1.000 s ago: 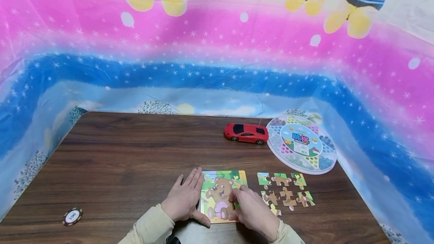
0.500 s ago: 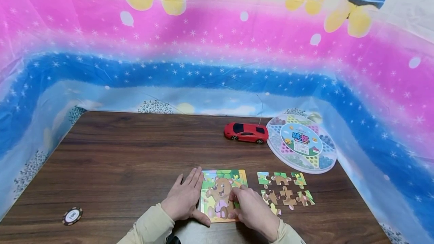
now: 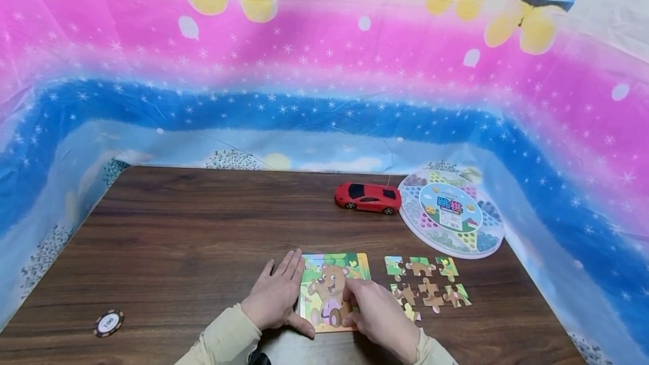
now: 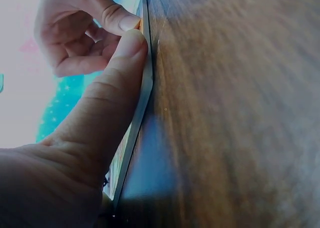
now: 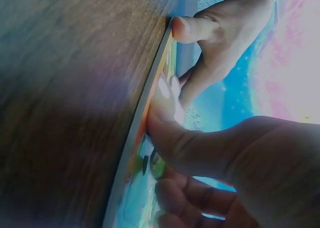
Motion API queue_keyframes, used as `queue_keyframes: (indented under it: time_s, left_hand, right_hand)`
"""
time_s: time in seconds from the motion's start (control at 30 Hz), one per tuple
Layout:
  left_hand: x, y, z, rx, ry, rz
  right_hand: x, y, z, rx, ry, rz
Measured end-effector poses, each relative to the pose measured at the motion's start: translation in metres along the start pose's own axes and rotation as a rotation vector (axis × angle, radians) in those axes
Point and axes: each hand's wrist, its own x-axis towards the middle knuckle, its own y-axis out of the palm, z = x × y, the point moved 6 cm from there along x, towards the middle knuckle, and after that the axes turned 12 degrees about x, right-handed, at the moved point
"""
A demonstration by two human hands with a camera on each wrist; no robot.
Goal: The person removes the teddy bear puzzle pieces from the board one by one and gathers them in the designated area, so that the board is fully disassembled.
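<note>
At the lower centre of the head view, a bear puzzle board (image 3: 332,292) lies flat on the brown table (image 3: 203,230). The left hand (image 3: 274,294) rests along the board's left edge, fingers straight and flat on the table, thumb (image 4: 107,102) pressed against the board's near edge; its grip is loose and holds nothing. The right hand (image 3: 377,311) sits on the board's right part, fingers curled, thumb (image 5: 165,118) pressing the board's edge; whether it pinches a piece cannot be told. Loose puzzle pieces (image 3: 426,286) lie just right of the board. Farther back stand a red toy car (image 3: 367,198) and a round game box (image 3: 451,214). A poker chip (image 3: 108,323) lies at lower left.
</note>
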Motion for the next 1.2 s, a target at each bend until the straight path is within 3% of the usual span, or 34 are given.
queue_keyframes:
  time_s: [0.2, 0.4, 0.53, 0.87, 1.2]
  left_hand:
    - [0.000, 0.000, 0.000, 0.000, 0.000, -0.014]
    - [-0.001, -0.001, 0.000, 0.005, 0.004, -0.038]
    - [0.000, 0.000, 0.000, 0.013, 0.004, -0.050]
    - [0.000, 0.001, 0.000, 0.024, 0.003, -0.043]
    - [0.000, -0.001, -0.001, 0.013, 0.004, -0.034]
  right_hand:
    - [-0.002, -0.003, -0.002, 0.077, -0.043, -0.036]
    - [-0.004, -0.003, -0.007, 0.311, -0.069, 0.022]
    - [-0.006, -0.004, -0.009, 0.398, -0.061, 0.041]
    - [-0.018, -0.023, -0.012, 0.458, -0.031, 0.010]
    - [-0.052, -0.071, -0.048, 0.430, 0.171, -0.118]
